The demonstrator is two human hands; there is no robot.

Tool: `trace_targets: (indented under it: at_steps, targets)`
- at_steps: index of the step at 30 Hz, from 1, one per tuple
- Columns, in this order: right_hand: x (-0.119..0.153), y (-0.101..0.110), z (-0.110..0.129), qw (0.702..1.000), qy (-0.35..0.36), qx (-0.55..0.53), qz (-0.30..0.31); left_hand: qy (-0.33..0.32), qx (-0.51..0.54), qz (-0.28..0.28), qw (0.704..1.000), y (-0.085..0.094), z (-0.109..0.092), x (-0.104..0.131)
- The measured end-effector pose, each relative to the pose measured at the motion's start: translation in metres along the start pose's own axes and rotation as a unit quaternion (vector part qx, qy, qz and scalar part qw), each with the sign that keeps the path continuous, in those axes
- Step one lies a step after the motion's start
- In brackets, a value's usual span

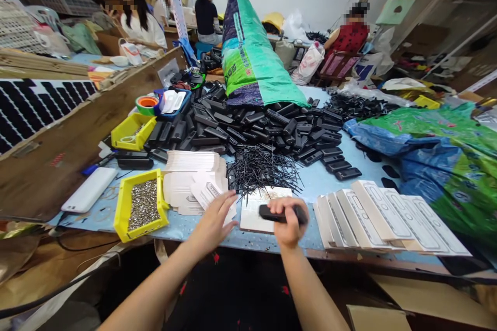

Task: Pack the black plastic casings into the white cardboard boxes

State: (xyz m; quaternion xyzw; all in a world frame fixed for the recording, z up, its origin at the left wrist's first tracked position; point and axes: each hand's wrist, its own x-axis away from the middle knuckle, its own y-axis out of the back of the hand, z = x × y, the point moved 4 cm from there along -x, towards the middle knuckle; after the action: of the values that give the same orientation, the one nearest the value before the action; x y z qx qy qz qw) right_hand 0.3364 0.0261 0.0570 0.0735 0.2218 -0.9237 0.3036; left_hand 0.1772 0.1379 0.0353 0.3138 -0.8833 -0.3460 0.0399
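My right hand is wrapped round a black elongated case over a small white board. My left hand has its fingers apart at the right edge of some flat printed cards, beside a stack of pale cards. Whether its fingertips touch the top card is unclear. Thin black sticks lie in a tangle behind the board, in front of a large pile of black cases.
On the left are a yellow bin of small metal parts, another yellow bin and a white box. Printed boxes lean in a row at right, near a green-blue sack. Several people sit beyond the table.
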Motion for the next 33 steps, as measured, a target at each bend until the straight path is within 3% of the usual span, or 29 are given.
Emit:
trace_targets:
  at_steps: [2,3,4,6,8,9,11,13,16,20,22,23,25,28,31,33]
  targets:
    - [0.001,0.016,-0.007,0.985,0.048,0.121,0.112,-0.056,-0.195,0.053,0.978,0.015,0.016,-0.011]
    - [0.0,0.024,-0.014,0.976,0.04,0.157,0.145,-0.067,-0.261,0.08,0.96,0.021,0.025,-0.017]
    - [-0.004,0.035,-0.021,0.975,0.018,0.169,0.14,-0.075,-0.307,0.105,0.943,0.027,0.034,-0.021]
    - [-0.016,0.062,-0.036,0.988,-0.035,0.15,0.022,-0.092,-0.357,0.131,0.92,0.037,0.045,-0.027]
    - [-0.025,0.087,-0.048,0.974,-0.075,0.179,-0.117,-0.109,-0.377,0.132,0.91,0.043,0.049,-0.029]
    - [-0.028,0.095,-0.052,0.958,-0.077,0.228,-0.155,-0.11,-0.384,0.127,0.908,0.045,0.049,-0.03]
    - [-0.032,0.1,-0.055,0.922,-0.025,0.353,-0.154,-0.098,-0.4,0.113,0.904,0.05,0.049,-0.03]
    - [-0.032,0.094,-0.053,0.89,0.066,0.44,-0.103,-0.085,-0.413,0.103,0.901,0.055,0.05,-0.031]
    - [-0.026,0.083,-0.042,0.866,0.158,0.47,-0.069,-0.07,-0.399,0.11,0.908,0.063,0.052,-0.032]
    - [-0.011,0.066,-0.012,0.883,0.174,0.429,-0.08,-0.027,-0.367,0.125,0.921,0.082,0.039,-0.024]
    - [0.002,0.042,0.005,0.906,0.172,0.386,0.004,-0.017,-0.292,0.145,0.945,0.085,0.019,-0.013]
    - [0.01,0.025,0.012,0.911,0.178,0.365,0.073,-0.01,-0.216,0.164,0.962,0.082,0.007,-0.005]
    - [0.028,-0.013,0.025,0.892,0.206,0.345,0.208,0.013,-0.016,0.198,0.98,0.069,-0.015,0.01]
    - [0.046,-0.052,0.034,0.847,0.249,0.377,0.281,0.067,0.191,0.18,0.963,0.043,-0.027,0.028]
    - [0.052,-0.06,0.03,0.823,0.232,0.391,0.341,0.096,0.268,0.163,0.945,0.024,-0.015,0.04]
    - [0.054,-0.053,0.023,0.814,0.177,0.395,0.387,0.122,0.249,0.153,0.948,0.02,0.0,0.044]
